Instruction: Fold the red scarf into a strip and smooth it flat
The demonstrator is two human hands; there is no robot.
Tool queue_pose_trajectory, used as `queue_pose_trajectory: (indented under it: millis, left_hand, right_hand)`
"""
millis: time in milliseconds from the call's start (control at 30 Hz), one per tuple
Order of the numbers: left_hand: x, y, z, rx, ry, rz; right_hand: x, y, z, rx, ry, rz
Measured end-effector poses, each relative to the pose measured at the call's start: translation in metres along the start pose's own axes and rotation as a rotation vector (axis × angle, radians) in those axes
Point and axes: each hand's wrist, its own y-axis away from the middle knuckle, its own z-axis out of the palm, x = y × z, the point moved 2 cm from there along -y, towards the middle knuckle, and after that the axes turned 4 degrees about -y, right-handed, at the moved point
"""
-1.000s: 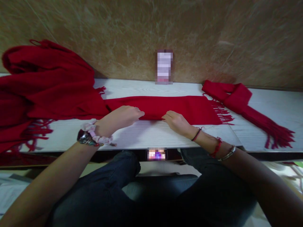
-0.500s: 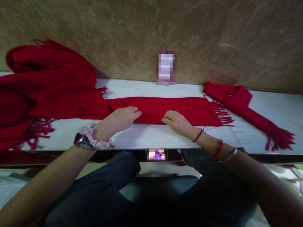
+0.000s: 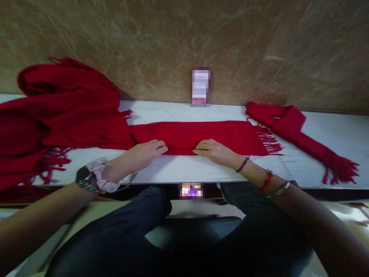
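A red scarf [image 3: 184, 132] lies in a long flat strip across the white table, its fringe toward the right. Along its near edge, my left hand [image 3: 148, 152] rests with fingers closed and thumb pressed in, gripping the cloth. My right hand [image 3: 215, 152] pinches the same near edge a short way to the right, also closed. Between the two hands a stretch of the scarf's near edge shows. On the left the strip meets a heap of red fringed cloth [image 3: 80, 111], and where one ends and the other begins is hard to see.
A narrow folded red scarf [image 3: 291, 125] lies on the right, close to the strip's fringe. A blurred-out phone-like object [image 3: 201, 86] leans on the brown marbled wall [image 3: 150, 42]. Another blurred screen [image 3: 191, 191] sits below the front edge of the white table [image 3: 161, 169].
My left hand has slid left and down to the scarf's near edge. My right hand has shifted slightly left and toward me. The view has moved a little.
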Motion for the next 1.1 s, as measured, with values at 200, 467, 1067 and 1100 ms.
queue_pose_trajectory:
  millis: [200, 467, 1067, 1100]
  left_hand:
    - [-0.005, 0.013, -0.007, -0.006, -0.144, -0.108]
    - [-0.002, 0.014, -0.004, 0.227, -0.111, -0.237]
    - [-0.023, 0.043, -0.008, -0.037, -0.125, -0.176]
    - [-0.027, 0.045, -0.009, -0.045, -0.163, -0.158]
  right_hand:
    - [0.002, 0.004, 0.002, 0.069, 0.008, -0.033]
    - [0.003, 0.006, 0.003, 0.144, -0.048, 0.005]
    - [0.003, 0.006, 0.005, 0.135, 0.040, 0.010]
    - [0.003, 0.006, 0.005, 0.133, 0.044, 0.008]
